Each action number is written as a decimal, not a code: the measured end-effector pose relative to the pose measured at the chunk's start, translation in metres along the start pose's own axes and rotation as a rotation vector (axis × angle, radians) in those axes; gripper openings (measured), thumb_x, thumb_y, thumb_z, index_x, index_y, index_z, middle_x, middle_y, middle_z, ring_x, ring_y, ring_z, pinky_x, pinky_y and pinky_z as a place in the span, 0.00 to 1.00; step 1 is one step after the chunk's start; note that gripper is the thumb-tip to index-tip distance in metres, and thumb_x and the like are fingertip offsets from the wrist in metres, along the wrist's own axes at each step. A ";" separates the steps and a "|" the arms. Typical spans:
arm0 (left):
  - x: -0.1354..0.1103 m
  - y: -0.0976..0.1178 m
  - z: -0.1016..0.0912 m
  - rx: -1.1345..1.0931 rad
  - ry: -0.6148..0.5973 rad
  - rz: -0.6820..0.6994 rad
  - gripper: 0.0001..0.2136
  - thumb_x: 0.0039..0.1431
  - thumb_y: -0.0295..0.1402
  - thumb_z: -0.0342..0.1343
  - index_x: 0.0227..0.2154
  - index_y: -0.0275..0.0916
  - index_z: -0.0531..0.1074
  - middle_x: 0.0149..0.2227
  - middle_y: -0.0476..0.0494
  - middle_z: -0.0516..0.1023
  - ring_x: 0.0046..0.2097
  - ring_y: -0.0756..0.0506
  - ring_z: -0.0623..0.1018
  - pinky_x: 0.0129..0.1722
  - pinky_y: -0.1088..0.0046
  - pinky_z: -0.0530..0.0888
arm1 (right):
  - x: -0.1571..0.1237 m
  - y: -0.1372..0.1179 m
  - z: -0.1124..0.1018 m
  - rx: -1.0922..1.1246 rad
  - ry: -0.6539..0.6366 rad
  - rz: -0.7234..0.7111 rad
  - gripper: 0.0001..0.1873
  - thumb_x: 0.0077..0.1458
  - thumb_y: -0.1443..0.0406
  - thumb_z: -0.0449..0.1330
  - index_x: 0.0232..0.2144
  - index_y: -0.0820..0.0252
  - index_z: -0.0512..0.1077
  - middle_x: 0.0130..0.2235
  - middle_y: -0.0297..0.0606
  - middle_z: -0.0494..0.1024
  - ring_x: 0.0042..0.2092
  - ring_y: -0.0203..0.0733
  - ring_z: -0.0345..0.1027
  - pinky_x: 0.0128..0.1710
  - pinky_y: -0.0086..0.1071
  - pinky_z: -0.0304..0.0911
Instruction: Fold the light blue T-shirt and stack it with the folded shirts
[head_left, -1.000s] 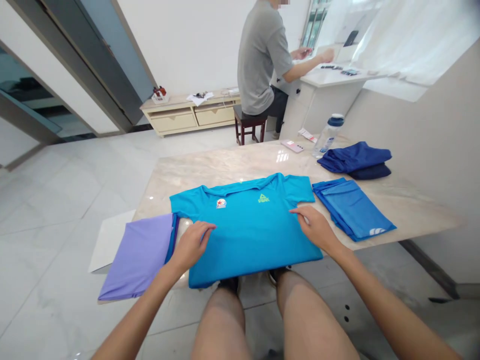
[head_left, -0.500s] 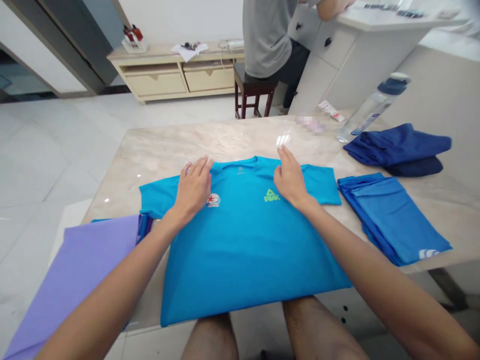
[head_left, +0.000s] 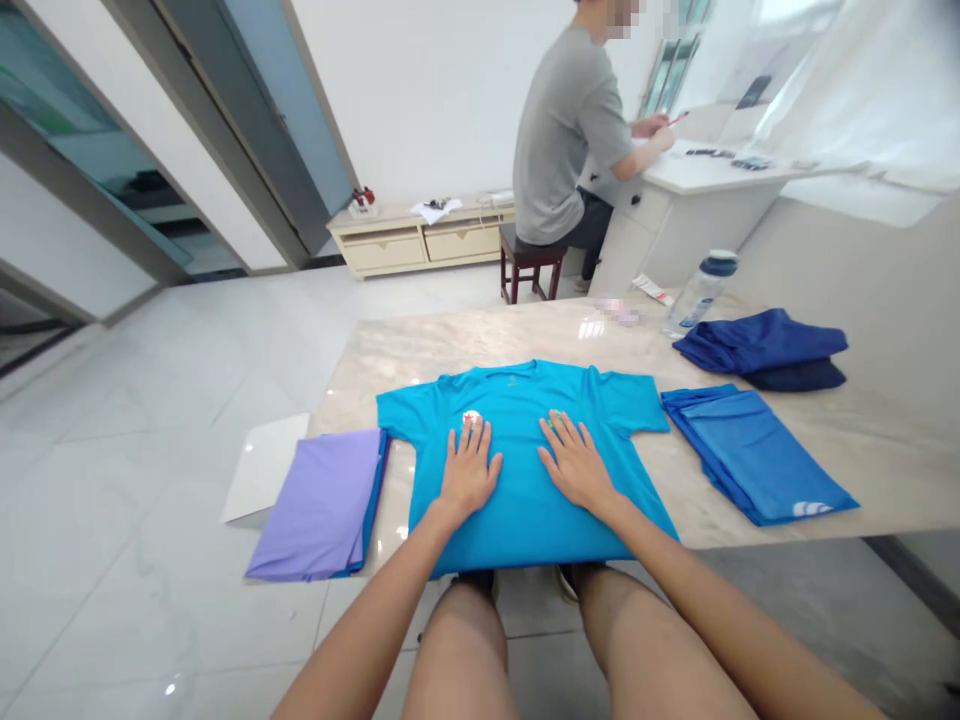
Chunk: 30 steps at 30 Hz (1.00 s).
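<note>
A turquoise T-shirt (head_left: 517, 400) lies spread face up on the marble table (head_left: 465, 335), its hem hanging over the near edge. My left hand (head_left: 469, 472) rests flat on the shirt's chest, fingers spread, partly covering a small round badge. My right hand (head_left: 574, 464) lies flat beside it, fingers apart, over the green logo. Neither hand holds anything.
A folded purple cloth (head_left: 322, 505) lies at the table's left end over a white board (head_left: 259, 468). Folded blue garments (head_left: 754, 455) and dark blue ones (head_left: 761, 345) sit at the right, with a water bottle (head_left: 701, 290). A person in grey (head_left: 566, 140) sits at a far counter.
Both hands slid down from the shirt's collar area to the middle of its chest. My head has lifted, so the view shows more of the room.
</note>
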<state>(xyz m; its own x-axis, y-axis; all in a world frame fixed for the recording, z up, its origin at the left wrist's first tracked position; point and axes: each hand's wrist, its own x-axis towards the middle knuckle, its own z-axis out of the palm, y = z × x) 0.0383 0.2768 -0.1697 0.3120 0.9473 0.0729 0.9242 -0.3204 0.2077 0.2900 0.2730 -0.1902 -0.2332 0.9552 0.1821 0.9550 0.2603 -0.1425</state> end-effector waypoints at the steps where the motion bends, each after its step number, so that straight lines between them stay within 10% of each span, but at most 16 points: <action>1: -0.013 0.001 -0.001 0.002 -0.012 0.025 0.33 0.79 0.45 0.44 0.81 0.42 0.52 0.81 0.36 0.52 0.82 0.30 0.51 0.80 0.39 0.51 | -0.004 0.000 0.001 -0.004 0.011 0.002 0.35 0.78 0.53 0.44 0.79 0.57 0.61 0.80 0.46 0.55 0.81 0.56 0.46 0.78 0.58 0.46; 8: -0.093 -0.011 -0.028 -0.004 -0.178 0.327 0.30 0.78 0.48 0.49 0.76 0.43 0.63 0.79 0.36 0.62 0.79 0.31 0.62 0.76 0.46 0.62 | -0.015 0.001 0.011 0.013 0.087 0.048 0.36 0.77 0.53 0.44 0.77 0.63 0.63 0.80 0.50 0.56 0.80 0.59 0.48 0.78 0.60 0.47; 12: -0.045 -0.058 -0.086 -0.094 -0.144 -0.033 0.14 0.73 0.37 0.58 0.56 0.44 0.81 0.59 0.38 0.85 0.61 0.36 0.82 0.66 0.58 0.74 | -0.013 0.002 0.015 0.047 0.106 0.033 0.36 0.76 0.53 0.44 0.76 0.64 0.65 0.79 0.51 0.57 0.80 0.60 0.49 0.78 0.61 0.46; 17: 0.040 -0.141 -0.133 -0.036 0.009 -0.523 0.14 0.73 0.32 0.54 0.55 0.33 0.77 0.58 0.24 0.82 0.63 0.32 0.81 0.63 0.57 0.75 | -0.013 0.001 0.012 0.064 0.123 0.042 0.35 0.77 0.54 0.43 0.76 0.64 0.66 0.79 0.50 0.58 0.80 0.60 0.49 0.78 0.61 0.46; 22: 0.075 -0.178 -0.116 -0.052 -0.061 -0.723 0.19 0.63 0.48 0.66 0.42 0.35 0.80 0.45 0.22 0.86 0.55 0.22 0.84 0.50 0.54 0.79 | -0.013 -0.004 0.003 0.057 0.102 0.059 0.33 0.77 0.56 0.43 0.76 0.62 0.66 0.80 0.48 0.57 0.80 0.58 0.49 0.78 0.60 0.47; 30: 0.077 -0.169 -0.093 -0.164 0.055 -0.765 0.27 0.53 0.59 0.69 0.40 0.38 0.79 0.43 0.24 0.85 0.57 0.22 0.82 0.47 0.56 0.78 | -0.010 -0.006 -0.003 0.088 0.098 0.076 0.33 0.76 0.58 0.46 0.76 0.62 0.66 0.79 0.49 0.58 0.80 0.59 0.49 0.78 0.60 0.46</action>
<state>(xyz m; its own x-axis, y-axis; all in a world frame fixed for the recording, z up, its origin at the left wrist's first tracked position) -0.1145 0.4032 -0.1085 -0.4137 0.9048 -0.1012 0.8323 0.4209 0.3606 0.2870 0.2610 -0.1882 -0.1378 0.9555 0.2610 0.9484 0.2032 -0.2433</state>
